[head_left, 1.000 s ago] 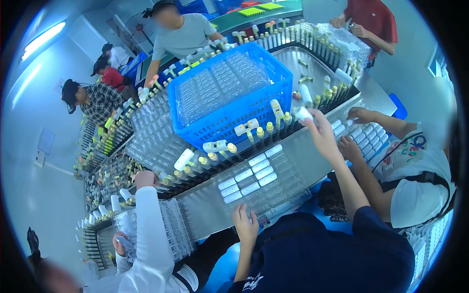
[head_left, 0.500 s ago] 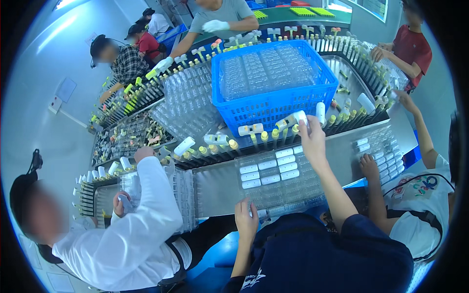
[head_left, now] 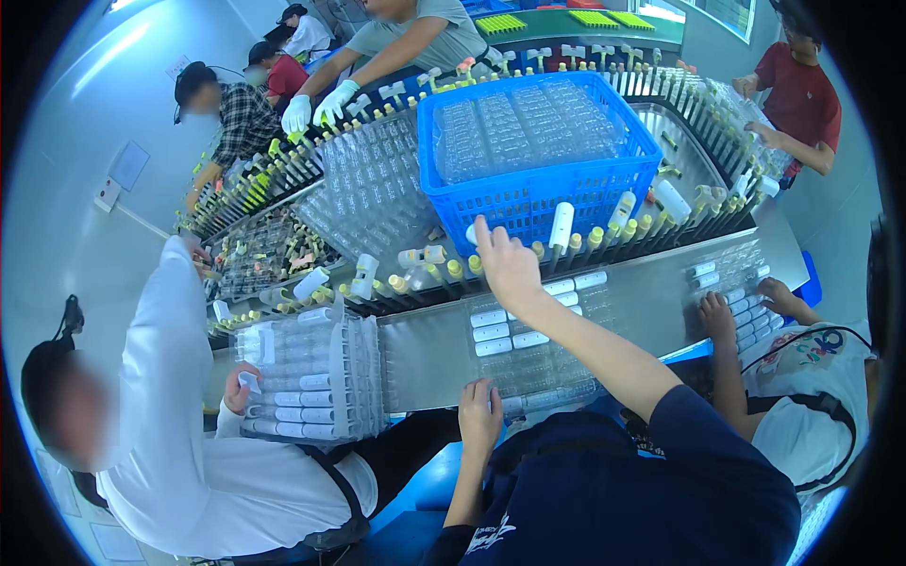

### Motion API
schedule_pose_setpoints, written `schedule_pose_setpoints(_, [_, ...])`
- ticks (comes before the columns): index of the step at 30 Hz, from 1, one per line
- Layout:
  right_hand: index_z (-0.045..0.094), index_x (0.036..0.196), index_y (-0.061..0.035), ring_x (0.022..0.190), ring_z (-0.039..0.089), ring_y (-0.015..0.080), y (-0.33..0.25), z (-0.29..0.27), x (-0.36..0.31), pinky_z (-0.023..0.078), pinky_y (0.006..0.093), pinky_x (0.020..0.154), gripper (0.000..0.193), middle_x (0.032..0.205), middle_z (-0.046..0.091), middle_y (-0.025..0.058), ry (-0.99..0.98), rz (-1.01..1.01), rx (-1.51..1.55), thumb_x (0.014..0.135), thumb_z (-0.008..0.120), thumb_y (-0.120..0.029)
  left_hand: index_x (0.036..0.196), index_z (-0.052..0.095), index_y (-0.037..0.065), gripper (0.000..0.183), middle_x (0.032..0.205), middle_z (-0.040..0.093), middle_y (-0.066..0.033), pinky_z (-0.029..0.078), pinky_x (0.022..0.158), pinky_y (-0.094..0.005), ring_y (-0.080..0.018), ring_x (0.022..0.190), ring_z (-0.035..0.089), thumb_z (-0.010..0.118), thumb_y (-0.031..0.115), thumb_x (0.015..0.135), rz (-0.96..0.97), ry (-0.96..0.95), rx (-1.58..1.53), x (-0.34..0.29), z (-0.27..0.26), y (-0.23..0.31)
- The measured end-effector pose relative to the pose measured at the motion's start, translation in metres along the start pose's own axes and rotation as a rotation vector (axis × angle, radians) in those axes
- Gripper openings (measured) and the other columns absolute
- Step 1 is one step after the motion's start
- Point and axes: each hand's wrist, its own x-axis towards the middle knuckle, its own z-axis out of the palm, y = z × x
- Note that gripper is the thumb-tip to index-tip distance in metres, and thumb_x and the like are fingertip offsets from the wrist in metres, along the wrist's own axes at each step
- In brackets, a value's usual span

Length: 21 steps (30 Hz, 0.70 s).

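Note:
My right hand (head_left: 510, 268) reaches across the conveyor line, its fingers closed on a white cylindrical casing (head_left: 473, 233) at the blue crate's lower left corner. Part of that casing is hidden behind the fingers. Below my forearm lies a clear blister tray (head_left: 528, 375), with white casings (head_left: 491, 333) lying in rows in its far part. My forearm covers some of them. My left hand (head_left: 479, 415) rests at the tray's near left corner, fingers stretched out and thumb apart, holding nothing that shows.
A blue crate (head_left: 538, 193) full of clear trays stands beyond the row of yellow-tipped pegs (head_left: 455, 269), some carrying white casings. At left, a co-worker in white sleeves (head_left: 274, 491) handles stacked trays (head_left: 321, 377). Another co-worker's hands (head_left: 719, 316) work at right.
My right hand has moved left along the pegs, from the crate's right side to its lower left corner. My left hand stays put. The white-sleeved co-worker's arm has reached farther forward.

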Motion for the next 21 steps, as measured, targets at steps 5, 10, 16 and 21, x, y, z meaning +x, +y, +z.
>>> schedule_pose_setpoints(5, [0.055, 0.154, -0.0065, 0.085, 0.07, 0.0241, -0.032, 0.014, 0.009, 0.06, 0.035, 0.062, 0.062, 0.102, 0.064, 0.0082, 0.05, -0.087, -0.032, 0.094, 0.068, -0.018, 0.121, 0.07, -0.001, 0.024, 0.114, 0.072, -0.0264, 0.056, 0.094, -0.0528, -0.048, 0.106, 0.068, 0.069, 0.006, 0.099, 0.096, -0.052, -0.002, 0.015, 0.008, -0.004])
schedule_pose_setpoints(10, [0.047, 0.161, -0.0047, 0.149, 0.048, 0.0402, -0.039, 0.001, -0.03, 0.048, 0.0529, 0.115, 0.067, 0.167, 0.044, 0.0205, 0.057, -0.229, 0.274, 0.095, 0.062, -0.011, 0.121, 0.07, -0.002, 0.024, 0.116, 0.071, -0.0278, 0.054, 0.097, -0.057, -0.0484, 0.109, 0.067, 0.067, 0.009, 0.1, 0.282, -0.068, 0.025, 0.046, 0.036, -0.003])
schedule_pose_setpoints(16, [0.068, 0.132, -0.0068, 0.135, 0.06, 0.0332, 0.039, 0.005, -0.185, 0.047, 0.0506, 0.114, 0.04, 0.136, 0.066, 0.0144, -0.22, -0.21, 0.474, 0.093, 0.067, -0.013, 0.134, 0.068, 0.001, 0.035, 0.139, 0.064, -0.0199, 0.049, 0.108, -0.0539, -0.041, 0.13, 0.058, 0.066, 0.014, 0.101, 0.415, -0.294, 0.257, 0.096, 0.065, -0.034])
schedule_pose_setpoints(21, [0.07, 0.125, -0.0091, 0.13, 0.061, 0.0298, 0.113, 0.014, -0.246, 0.049, 0.0485, 0.111, 0.035, 0.131, 0.065, 0.0101, -0.297, -0.077, 0.275, 0.091, 0.068, -0.013, 0.133, 0.072, 0.005, 0.034, 0.139, 0.062, -0.0132, 0.049, 0.109, -0.0507, -0.0358, 0.131, 0.058, 0.069, 0.015, 0.1, 0.404, -0.335, 0.319, 0.111, 0.054, -0.02])
